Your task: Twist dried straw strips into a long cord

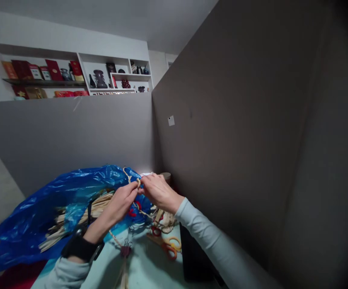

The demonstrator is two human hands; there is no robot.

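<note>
My left hand (123,202) and my right hand (159,192) meet above the table, both closed in a pinch. Between their fingertips runs a thin braided straw cord (127,172), pale yellow, with one loop standing up above the fingers and another part hanging down below. Exactly how the strands cross at the fingers is hidden. Under the hands, a dark red binder clip (125,251) grips straw strands on the table. To the left, a blue plastic bag (80,182) lies around a bundle of dry straw strips (101,204).
Orange-handled scissors (170,251) lie on the pale green tabletop (150,271), beside a black flat object (193,257) at the right. A bundle of straw cord (168,222) sits behind them. Grey partitions (101,132) rise at the back and right, with display shelves (47,83) beyond.
</note>
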